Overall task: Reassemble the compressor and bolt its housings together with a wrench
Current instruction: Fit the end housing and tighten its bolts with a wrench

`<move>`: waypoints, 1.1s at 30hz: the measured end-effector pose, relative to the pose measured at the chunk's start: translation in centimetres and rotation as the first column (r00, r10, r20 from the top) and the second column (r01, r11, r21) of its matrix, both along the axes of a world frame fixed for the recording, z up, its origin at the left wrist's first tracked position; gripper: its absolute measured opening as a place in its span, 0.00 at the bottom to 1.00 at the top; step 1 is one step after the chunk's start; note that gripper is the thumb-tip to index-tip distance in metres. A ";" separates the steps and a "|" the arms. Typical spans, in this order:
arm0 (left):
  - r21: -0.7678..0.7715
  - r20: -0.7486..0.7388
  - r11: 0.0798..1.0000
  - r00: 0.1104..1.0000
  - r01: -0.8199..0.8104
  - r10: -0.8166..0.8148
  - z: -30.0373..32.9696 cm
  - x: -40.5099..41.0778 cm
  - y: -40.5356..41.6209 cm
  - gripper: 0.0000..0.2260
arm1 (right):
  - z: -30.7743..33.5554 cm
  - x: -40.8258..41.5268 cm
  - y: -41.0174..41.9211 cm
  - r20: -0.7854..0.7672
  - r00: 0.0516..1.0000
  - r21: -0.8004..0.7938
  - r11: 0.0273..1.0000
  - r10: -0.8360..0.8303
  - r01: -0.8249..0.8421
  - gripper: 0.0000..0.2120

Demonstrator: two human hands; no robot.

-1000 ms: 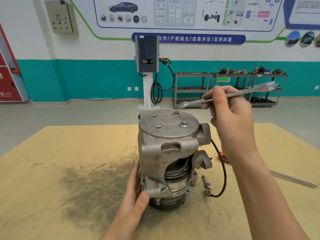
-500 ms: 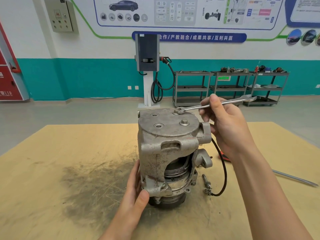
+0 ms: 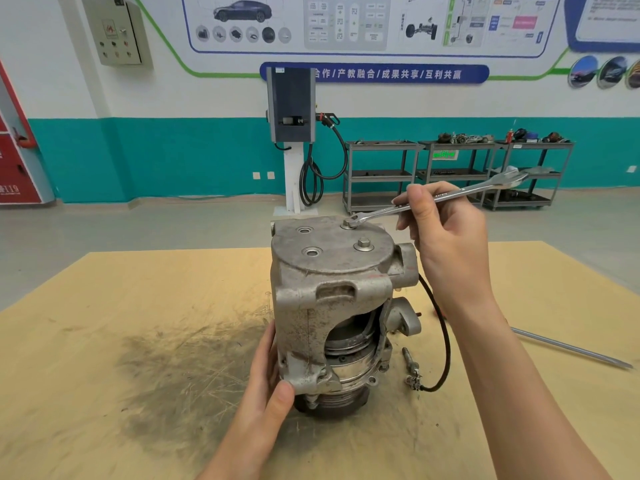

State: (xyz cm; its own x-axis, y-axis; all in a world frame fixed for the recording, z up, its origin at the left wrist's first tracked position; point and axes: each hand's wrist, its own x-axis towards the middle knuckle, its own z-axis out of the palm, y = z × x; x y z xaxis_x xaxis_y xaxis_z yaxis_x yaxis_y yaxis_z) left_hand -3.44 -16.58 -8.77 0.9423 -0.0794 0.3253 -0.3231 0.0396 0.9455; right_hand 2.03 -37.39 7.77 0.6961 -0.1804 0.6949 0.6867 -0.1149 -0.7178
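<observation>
On the tan wooden tabletop [image 3: 138, 289], just right of a dark greasy smear [image 3: 180, 372], the compressor [image 3: 332, 306] stands on end, pulley end down and its flat round end cap facing up. At the compressor's lower left corner the left hand [image 3: 266, 386] grips the housing, thumb pressed on the front flange and fingers wrapped round the far side. Above and to the compressor's right, the right hand [image 3: 446, 237] pinches the shank of a combination wrench [image 3: 440, 197] between thumb and curled fingers; the wrench's ring end sits over the rear bolt [image 3: 347, 224] on the end cap, and its open end points up and away to the right. A second hex bolt [image 3: 363, 243] stands nearer on the cap, to the right of two bare bolt holes [image 3: 311, 251]. A black cable [image 3: 443, 341] loops down the compressor's right side to a small metal connector [image 3: 414, 374] lying on the table. Farther right of the compressor lies a slim metal rod [image 3: 571, 348]. Behind the compressor, against the wall, stands a grey charging post [image 3: 291, 105], and beside it a blue banner [image 3: 388, 74] reads "合作/产教融合/成果共享/互利共赢". At far left a red cabinet [image 3: 14, 174] shows "119". Lettering on the wrench shank is too small to read.
</observation>
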 end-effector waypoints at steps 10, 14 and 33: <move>0.019 -0.064 1.000 0.998 -0.010 0.011 0.5 -0.3 -0.2 0.52 | 0.4 -0.1 0.1 -0.174 0.965 0.138 0.975 0.194 -0.172 0.12; 0.042 -0.082 0.999 0.996 -0.018 0.022 0.4 -0.4 -0.2 0.54 | 0.2 0.3 0.0 -0.240 0.925 0.222 0.944 0.296 -0.245 0.13; 0.007 -0.037 1.000 0.999 0.014 -0.014 0.3 -0.1 0.1 0.48 | 0.0 0.2 1.0 -0.145 0.976 0.227 0.965 0.164 -0.129 0.14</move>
State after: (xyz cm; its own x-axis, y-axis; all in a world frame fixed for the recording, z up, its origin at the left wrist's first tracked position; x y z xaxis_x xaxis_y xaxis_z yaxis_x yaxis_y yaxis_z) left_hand -3.51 -16.46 -8.51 0.9523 -0.0952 0.2898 -0.2876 0.0368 0.9570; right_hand 2.19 -36.42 7.72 0.8254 -0.2010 0.5275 0.5578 0.1472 -0.8168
